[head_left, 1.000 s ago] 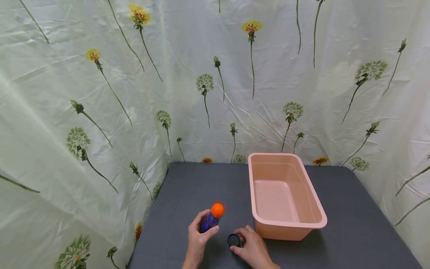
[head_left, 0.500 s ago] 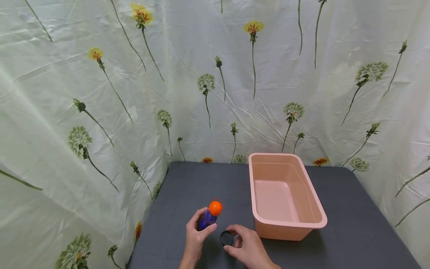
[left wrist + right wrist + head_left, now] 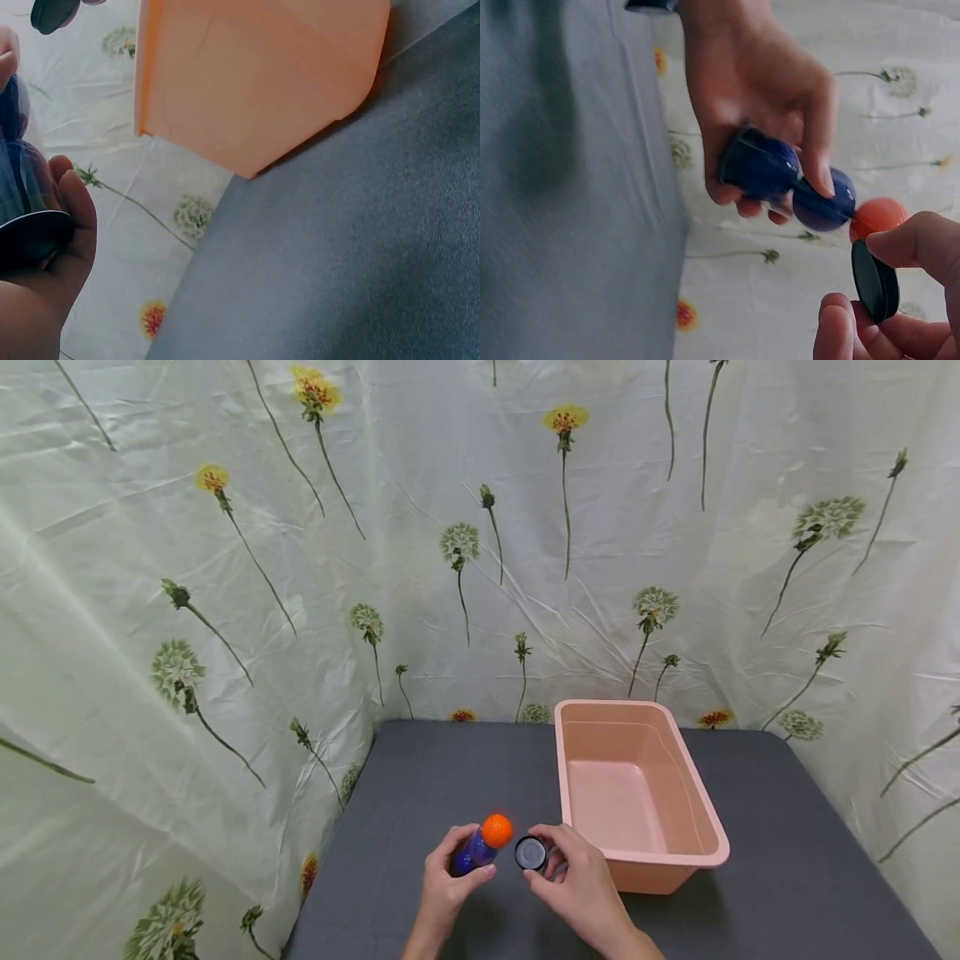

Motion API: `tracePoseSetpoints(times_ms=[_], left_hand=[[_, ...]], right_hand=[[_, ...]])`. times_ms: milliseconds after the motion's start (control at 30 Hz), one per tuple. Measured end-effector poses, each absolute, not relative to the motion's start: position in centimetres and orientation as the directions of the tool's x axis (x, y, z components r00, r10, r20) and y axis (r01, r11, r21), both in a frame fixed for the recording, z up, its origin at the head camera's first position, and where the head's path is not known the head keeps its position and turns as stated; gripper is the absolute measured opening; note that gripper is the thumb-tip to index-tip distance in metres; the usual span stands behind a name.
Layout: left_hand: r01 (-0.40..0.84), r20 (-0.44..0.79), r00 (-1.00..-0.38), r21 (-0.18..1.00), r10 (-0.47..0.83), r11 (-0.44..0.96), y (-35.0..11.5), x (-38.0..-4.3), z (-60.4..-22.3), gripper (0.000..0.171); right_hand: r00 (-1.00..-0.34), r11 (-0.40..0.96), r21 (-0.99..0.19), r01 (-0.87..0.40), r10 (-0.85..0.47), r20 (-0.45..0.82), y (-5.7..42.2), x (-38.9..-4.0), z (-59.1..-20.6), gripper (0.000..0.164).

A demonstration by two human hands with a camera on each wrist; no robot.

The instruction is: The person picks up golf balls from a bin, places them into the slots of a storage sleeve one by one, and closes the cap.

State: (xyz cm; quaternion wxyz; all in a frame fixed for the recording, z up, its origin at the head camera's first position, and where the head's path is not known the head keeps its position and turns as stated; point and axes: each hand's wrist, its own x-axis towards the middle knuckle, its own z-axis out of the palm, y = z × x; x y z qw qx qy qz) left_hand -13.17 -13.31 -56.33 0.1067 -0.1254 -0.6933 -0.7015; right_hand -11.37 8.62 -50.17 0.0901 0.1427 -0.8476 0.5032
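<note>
My left hand [image 3: 444, 883] grips a clear tube [image 3: 464, 860] of balls, tilted up to the right. Blue balls [image 3: 824, 199] fill its lower part, and a bright orange ball [image 3: 497, 832] sits at its upper end. A dark round base [image 3: 34, 231] closes the bottom, seen in the left wrist view. Between thumb and fingers, my right hand [image 3: 588, 887] pinches a round black lid [image 3: 531, 854] by its edge. In the head view the lid is just right of the orange ball; the right wrist view has it overlapping that ball.
A pink plastic tub [image 3: 645, 862] stands on the dark grey table [image 3: 442, 768], right behind my right hand. Its inside shows no contents. A white curtain [image 3: 420, 527] printed with dandelions hangs behind the table and along its sides.
My right hand has raised the lid, moving it away from me and turning its face towards the camera. The left hand with the tube first shifted slightly left, then back right.
</note>
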Motion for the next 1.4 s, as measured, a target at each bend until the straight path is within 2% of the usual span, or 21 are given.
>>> tracePoseSetpoints(times_ms=[233, 367, 500, 633, 867, 1167, 1400], left_hand=[[0.322, 0.320, -0.940, 0.947, 0.116, -0.001, -12.2, -13.3, -56.0, 0.046], [0.309, 0.306, -0.943, 0.951, 0.127, 0.002, -11.8, -13.4, -56.1, 0.046], [0.305, 0.296, -0.942, 0.952, 0.159, 0.029, -11.5, -13.4, -56.0, 0.046], [0.307, 0.290, -0.933, 0.950, 0.212, 0.053, -10.9, -13.2, -55.9, 0.045], [0.297, 0.270, -0.925, 0.953, 0.269, 0.065, -10.5, -13.1, -56.1, 0.044], [0.311, 0.262, -0.913, 0.943, 0.311, 0.119, -10.6, -13.2, -56.3, 0.043], [0.352, 0.302, -0.906, 0.927, 0.296, 0.129, -10.5, -13.1, -56.4, 0.043]], right_hand=[[-0.951, 0.431, -0.849, -0.306, -0.112, 0.287, 10.5, -12.0, -49.5, 0.051], [-0.958, 0.336, -0.898, -0.283, -0.142, 0.249, 11.7, -12.2, -49.1, 0.048], [-0.966, 0.189, -0.960, -0.207, -0.197, 0.169, 12.6, -12.5, -48.6, 0.046], [-0.958, 0.124, -0.975, -0.185, -0.245, 0.150, 13.1, -12.7, -48.1, 0.046], [-0.916, 0.221, -0.929, -0.296, -0.342, 0.211, 14.0, -12.8, -47.4, 0.043], [-0.831, 0.404, -0.777, -0.484, -0.489, 0.263, 14.6, -13.1, -46.3, 0.038], [-0.825, 0.451, -0.734, -0.509, -0.499, 0.266, 14.3, -13.3, -46.1, 0.040]])
